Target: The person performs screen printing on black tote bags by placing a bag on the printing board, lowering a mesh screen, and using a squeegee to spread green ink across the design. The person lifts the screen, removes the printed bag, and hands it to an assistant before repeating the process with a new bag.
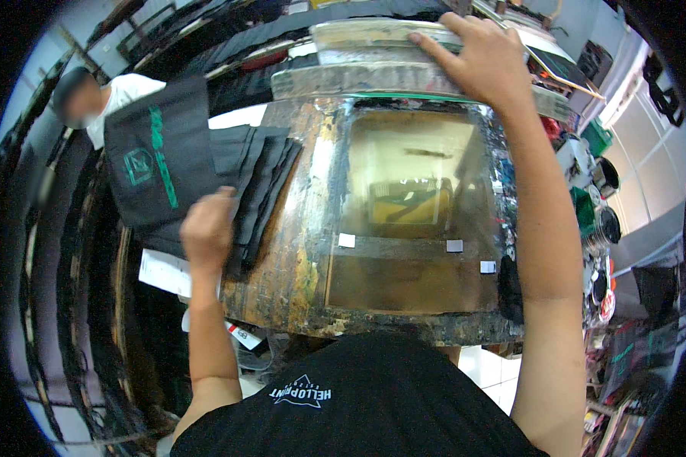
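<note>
My right hand (482,62) grips the top edge of a pale, paint-stained wooden frame (373,80) at the far side of the table, its fingers bent over the wood. My left hand (209,234) is curled and slightly blurred, over a fanned stack of black fabric pieces (263,179). Whether it pinches any fabric is hidden. Just beyond it lies a black fabric piece with a green print (156,156), overlapping the stack. Between my arms a glossy, see-through yellowish panel (404,278) covers the table top, with small white tabs on it.
The worn, paint-smeared table edge (305,324) runs close to my body. A person (122,95) in a white top and dark cap is at the far left. Cans and containers (606,175) crowd the right side. White paper (164,273) sticks out beneath the stack.
</note>
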`<state>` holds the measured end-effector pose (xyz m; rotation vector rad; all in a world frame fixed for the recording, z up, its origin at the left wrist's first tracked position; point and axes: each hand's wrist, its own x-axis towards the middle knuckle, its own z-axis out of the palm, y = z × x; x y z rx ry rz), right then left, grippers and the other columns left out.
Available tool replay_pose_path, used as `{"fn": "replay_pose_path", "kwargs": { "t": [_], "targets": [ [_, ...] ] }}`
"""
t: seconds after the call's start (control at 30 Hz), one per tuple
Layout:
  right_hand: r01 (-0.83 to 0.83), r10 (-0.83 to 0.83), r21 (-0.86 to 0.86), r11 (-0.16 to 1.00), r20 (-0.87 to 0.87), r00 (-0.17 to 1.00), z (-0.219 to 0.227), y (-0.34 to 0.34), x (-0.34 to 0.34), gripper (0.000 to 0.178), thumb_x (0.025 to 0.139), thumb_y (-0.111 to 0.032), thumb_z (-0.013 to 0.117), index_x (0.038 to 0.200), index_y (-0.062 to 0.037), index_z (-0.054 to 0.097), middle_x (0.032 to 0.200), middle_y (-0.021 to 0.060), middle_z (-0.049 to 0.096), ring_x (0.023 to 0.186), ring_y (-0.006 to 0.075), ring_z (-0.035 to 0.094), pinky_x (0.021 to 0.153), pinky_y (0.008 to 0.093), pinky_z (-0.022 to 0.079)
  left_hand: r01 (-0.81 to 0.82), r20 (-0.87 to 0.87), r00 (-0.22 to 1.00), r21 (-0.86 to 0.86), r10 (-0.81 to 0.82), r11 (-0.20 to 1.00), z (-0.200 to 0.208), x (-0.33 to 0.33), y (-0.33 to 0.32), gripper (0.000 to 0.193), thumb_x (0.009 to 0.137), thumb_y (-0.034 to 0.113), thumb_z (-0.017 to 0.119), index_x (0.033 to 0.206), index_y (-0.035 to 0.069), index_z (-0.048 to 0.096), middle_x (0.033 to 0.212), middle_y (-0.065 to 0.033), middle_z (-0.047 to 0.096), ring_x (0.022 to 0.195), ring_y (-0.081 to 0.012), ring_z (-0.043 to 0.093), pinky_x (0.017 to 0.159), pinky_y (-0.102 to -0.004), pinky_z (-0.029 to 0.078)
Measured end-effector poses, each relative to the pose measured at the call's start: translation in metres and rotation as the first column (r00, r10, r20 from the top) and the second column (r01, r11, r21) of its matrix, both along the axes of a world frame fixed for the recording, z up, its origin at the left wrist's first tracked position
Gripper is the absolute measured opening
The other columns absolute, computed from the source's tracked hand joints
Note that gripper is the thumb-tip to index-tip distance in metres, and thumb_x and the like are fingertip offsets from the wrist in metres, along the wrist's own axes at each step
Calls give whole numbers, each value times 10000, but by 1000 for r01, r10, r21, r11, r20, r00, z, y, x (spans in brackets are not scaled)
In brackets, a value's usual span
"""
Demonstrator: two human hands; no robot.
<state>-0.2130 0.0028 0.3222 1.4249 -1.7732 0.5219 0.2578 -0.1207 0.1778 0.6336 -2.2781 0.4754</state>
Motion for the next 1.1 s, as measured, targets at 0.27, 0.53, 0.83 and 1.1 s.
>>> {"fn": "replay_pose_path", "kwargs": {
  "t": [0.27,0.53,0.83,1.1],
  "targets": [
    [-48,46,34,998,56,997,17,-6,-7,646,983,-687,535,1181,-104,732,994,174,738,1026,367,696,931,523,459,-741,417,654,187,632,645,-97,0,-108,356,1018,284,644,1243,7,636,1255,-224,670,1182,-399,652,927,-480,558],
    [-89,89,-7,996,46,995,23,-11,-8,607,990,-658,550,1099,-92,738,958,173,732,979,362,701,862,503,463,-795,564,553,137,613,591,-126,22,-136,302,1000,317,647,1033,33,742,920,-189,774,871,-347,773,816,-487,613],
    [-76,76,1,997,85,994,19,-8,-1,622,989,-671,527,1070,-89,733,963,181,749,1003,345,715,884,516,478,-671,459,729,331,508,663,-55,24,-130,325,985,329,632,935,40,773,959,-240,752,940,-439,728,860,-546,582],
    [-103,104,-30,994,61,993,13,-10,-8,620,982,-676,536,1052,-88,721,963,181,747,1004,352,718,855,548,479,-503,659,737,388,149,772,-69,-166,-49,222,901,215,649,944,61,804,998,-209,781,924,-399,768,819,-517,621]
  ]
}}
